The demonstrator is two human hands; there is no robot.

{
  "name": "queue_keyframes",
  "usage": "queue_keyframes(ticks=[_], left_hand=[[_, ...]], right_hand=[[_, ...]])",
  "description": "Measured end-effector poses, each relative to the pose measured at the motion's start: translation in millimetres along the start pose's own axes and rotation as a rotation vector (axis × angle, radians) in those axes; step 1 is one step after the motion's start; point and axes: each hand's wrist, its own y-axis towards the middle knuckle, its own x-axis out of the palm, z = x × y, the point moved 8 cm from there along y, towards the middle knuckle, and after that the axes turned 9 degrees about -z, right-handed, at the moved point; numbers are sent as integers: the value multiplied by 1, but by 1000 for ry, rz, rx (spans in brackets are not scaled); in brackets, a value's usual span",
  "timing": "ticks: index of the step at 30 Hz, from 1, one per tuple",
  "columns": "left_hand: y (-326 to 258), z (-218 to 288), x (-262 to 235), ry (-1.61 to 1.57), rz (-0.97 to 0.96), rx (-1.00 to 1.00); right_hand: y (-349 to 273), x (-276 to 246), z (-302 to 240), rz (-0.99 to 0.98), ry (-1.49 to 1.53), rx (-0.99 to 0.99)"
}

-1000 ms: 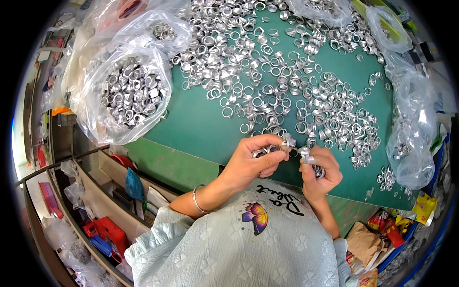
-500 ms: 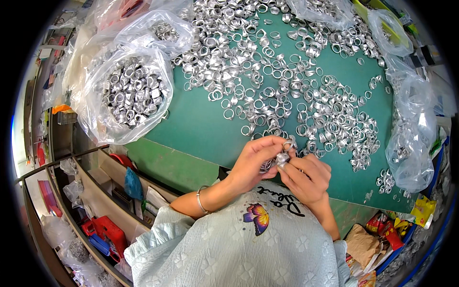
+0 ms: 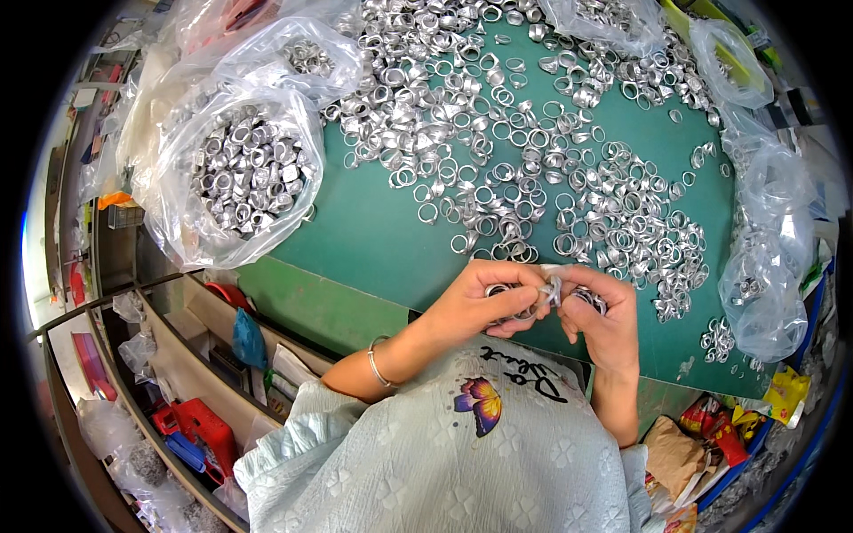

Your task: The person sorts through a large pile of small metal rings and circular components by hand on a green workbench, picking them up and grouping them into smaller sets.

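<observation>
Both hands meet over the near edge of the green table [image 3: 355, 235]. My left hand [image 3: 484, 298], a bangle on its wrist, is closed on several silver rings [image 3: 511, 306] tucked in its palm. My right hand [image 3: 609, 315] is closed too, with more silver rings [image 3: 589, 300] inside its curled fingers. Between the two sets of fingertips one or two rings [image 3: 553, 289] are pinched; the fingers partly hide them. Just beyond the hands, loose silver rings [image 3: 506, 195] lie spread in heaps across the tabletop.
On the left, an open clear plastic bag [image 3: 306, 200] holds chunkier silver rings. More clear bags [image 3: 769, 266] line the table's right side. A small ring cluster [image 3: 717, 339] lies near the right corner. Drawers with a red tool [image 3: 209, 435] sit lower left; snack packets [image 3: 786, 395] lie lower right.
My right hand has turned and shifted right, now showing rings in its curled fingers. My left hand has moved slightly right and down, its held rings more visible.
</observation>
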Motion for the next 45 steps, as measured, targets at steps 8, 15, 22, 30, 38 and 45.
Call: queue_keyframes(ticks=[8, 15, 22, 30, 38, 45], left_hand=[[0, -5, -3, -151, 97, -33], [0, -5, -4, -49, 227, -57], [-3, -1, -6, 89, 271, -72], [-2, -8, -10, -210, 164, -24], [-8, -31, -28, -831, 97, -29], [-36, -63, 7, -667, -89, -440]], right_hand=[[0, 0, -9, 82, -124, -40], [-2, 0, -12, 169, -272, -121], [-8, -6, -8, 266, -178, -204], [-4, -18, 7, 310, 244, -210], [-1, -53, -20, 547, -804, -289], [-11, -23, -24, 400, -1124, -160]])
